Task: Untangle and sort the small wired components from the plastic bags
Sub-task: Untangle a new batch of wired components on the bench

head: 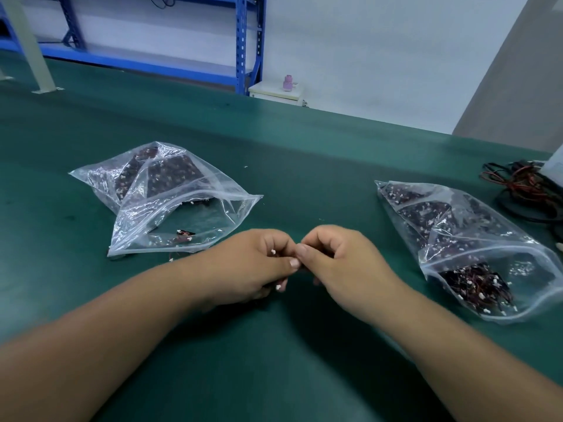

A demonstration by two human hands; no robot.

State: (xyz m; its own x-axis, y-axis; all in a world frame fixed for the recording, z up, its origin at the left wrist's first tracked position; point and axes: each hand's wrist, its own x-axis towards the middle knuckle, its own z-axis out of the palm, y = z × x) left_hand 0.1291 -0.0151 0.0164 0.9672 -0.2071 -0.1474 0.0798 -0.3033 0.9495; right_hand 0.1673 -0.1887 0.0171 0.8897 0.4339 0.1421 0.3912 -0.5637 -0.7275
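Both hands meet at the middle of the green table. My left hand [259,263] is curled round small wired components [278,287]; white connector tips show between its fingers and below its palm. My right hand [332,257] pinches the same bundle, thumb to thumb with the left. A clear zip bag [170,205] lies open at the left, with smaller packets of dark wires inside and one loose component [184,234] near its mouth. A second clear zip bag [475,248] lies at the right, its mouth holding a pile of dark wired components [478,287].
A coil of red and black cable [524,190] lies at the far right edge. A stray component [173,257] pokes out under the left bag. Blue metal shelving [243,44] and a small white cabinet [277,91] stand beyond the table's far edge.
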